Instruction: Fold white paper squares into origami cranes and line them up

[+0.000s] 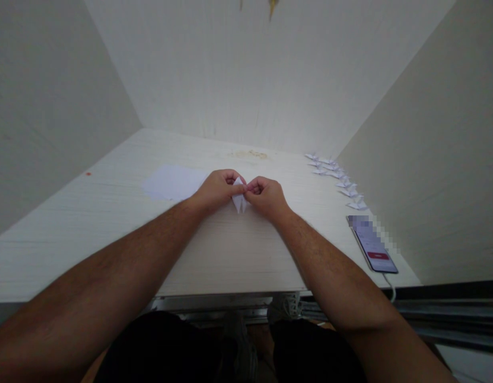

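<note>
A small folded white paper piece (239,199) sits between my two hands at the middle of the pale wooden table (90,229). My left hand (216,189) is curled, its fingers pinching the paper's left side. My right hand (266,197) is also closed and pinches the right side. The paper's pointed lower end shows beneath the fingers; its top is partly hidden by them.
A flat stack of white paper sheets (172,182) lies left of my hands. Several small folded paper pieces (336,175) line the table's right side by the wall. A phone (372,243) with a lit screen and a cable lies at the front right. Walls enclose the table.
</note>
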The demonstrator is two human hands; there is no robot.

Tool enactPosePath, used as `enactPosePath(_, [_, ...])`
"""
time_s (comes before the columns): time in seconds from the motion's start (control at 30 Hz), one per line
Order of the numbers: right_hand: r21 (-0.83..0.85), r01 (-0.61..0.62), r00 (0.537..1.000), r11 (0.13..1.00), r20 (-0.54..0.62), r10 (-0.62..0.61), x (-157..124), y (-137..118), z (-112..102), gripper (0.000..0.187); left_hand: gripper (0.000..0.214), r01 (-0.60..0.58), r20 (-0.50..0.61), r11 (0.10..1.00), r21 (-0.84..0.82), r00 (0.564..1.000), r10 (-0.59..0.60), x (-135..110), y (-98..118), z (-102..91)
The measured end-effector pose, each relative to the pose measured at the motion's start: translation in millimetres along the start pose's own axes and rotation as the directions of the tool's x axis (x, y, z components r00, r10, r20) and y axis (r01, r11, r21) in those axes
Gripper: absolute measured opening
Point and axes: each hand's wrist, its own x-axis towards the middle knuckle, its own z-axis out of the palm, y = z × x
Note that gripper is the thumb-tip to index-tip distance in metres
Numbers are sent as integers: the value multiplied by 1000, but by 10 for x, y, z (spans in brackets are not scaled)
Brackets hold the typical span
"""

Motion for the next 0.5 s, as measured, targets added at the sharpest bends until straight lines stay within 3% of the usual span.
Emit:
enactPosePath(0.33, [-44, -43, 999, 998, 8, 44, 3, -23, -11, 4, 10, 94, -48, 983, -158, 994, -103, 31, -40, 26])
enactPosePath(0.5, [185, -176, 979, 967, -69, 191, 54, 6, -5, 10, 25, 103, 51, 965, -241, 994, -93, 12, -36, 20])
